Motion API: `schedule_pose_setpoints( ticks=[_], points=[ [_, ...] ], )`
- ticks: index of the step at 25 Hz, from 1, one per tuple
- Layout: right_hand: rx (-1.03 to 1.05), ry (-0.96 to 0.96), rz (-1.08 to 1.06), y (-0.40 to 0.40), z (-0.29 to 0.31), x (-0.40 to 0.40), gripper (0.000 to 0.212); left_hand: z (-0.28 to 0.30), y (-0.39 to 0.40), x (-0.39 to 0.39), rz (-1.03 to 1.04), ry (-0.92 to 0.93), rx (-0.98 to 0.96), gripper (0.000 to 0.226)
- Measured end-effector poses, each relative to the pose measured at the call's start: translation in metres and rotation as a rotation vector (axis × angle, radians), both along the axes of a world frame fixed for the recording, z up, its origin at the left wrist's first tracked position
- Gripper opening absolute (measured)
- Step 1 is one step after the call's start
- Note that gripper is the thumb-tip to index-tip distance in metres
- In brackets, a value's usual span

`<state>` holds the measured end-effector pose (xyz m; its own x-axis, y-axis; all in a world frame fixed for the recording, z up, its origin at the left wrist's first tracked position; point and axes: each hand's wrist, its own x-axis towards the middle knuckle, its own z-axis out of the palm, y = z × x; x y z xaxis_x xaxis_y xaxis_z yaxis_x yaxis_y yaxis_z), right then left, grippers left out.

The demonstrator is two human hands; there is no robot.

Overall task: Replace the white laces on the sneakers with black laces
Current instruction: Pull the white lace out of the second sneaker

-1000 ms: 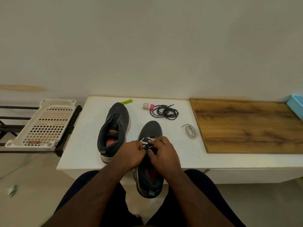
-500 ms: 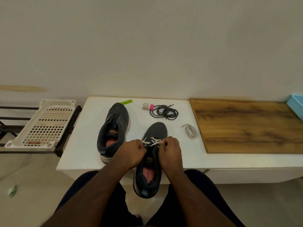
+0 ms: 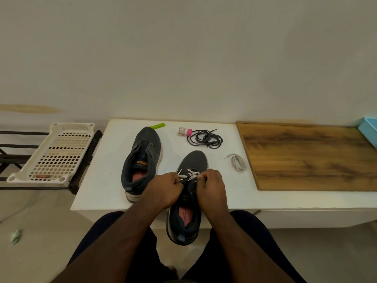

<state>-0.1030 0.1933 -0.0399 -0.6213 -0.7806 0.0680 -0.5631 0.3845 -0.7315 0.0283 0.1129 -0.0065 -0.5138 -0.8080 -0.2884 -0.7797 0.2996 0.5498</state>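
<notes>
Two dark sneakers are on the white table (image 3: 98,180). The left sneaker (image 3: 142,160) has no lace. The right sneaker (image 3: 189,201) hangs its heel over the table's front edge and carries a white lace (image 3: 190,174) across its eyelets. My left hand (image 3: 165,190) and my right hand (image 3: 212,186) sit on either side of its tongue, fingers curled, each pinching the white lace. A coil of black laces (image 3: 205,138) lies at the back. A removed white lace (image 3: 237,162) lies to the right.
A wooden board (image 3: 306,156) covers the table's right part. A small pink-capped bottle (image 3: 184,131) and a green stick (image 3: 158,126) lie near the wall. A white perforated tray (image 3: 53,154) rests on a black rack at left. A blue box (image 3: 370,129) is at far right.
The right sneaker has slid a little farther onto the table and my hands have spread apart, uncovering more of the white lace crossings.
</notes>
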Motion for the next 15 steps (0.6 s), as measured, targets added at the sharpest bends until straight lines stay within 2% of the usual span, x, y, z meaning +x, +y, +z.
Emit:
schedule_pose_setpoints(
  ticks=[2,4,5,8,15],
  points=[
    [-0.044,-0.047,-0.035,0.0021,0.0010,-0.0031,0.008,0.0006,0.0007,0.0001,-0.002,0.000,-0.003,0.023],
    [-0.045,-0.065,0.068,0.0023,0.0006,-0.0031,0.014,-0.0003,0.0005,0.0007,-0.005,0.003,-0.007,0.022],
    [-0.020,-0.043,0.121,0.0019,0.0003,-0.0019,0.018,-0.0008,0.0004,0.0007,-0.010,0.002,-0.007,0.022],
    [0.038,0.064,0.158,-0.0016,-0.0019,0.0024,0.008,-0.0018,0.0010,0.0003,-0.024,-0.009,-0.017,0.021],
    [-0.034,-0.096,-0.098,-0.0003,-0.0019,-0.0031,0.026,-0.0021,0.0001,0.0009,0.005,0.011,0.006,0.019]
  ],
)
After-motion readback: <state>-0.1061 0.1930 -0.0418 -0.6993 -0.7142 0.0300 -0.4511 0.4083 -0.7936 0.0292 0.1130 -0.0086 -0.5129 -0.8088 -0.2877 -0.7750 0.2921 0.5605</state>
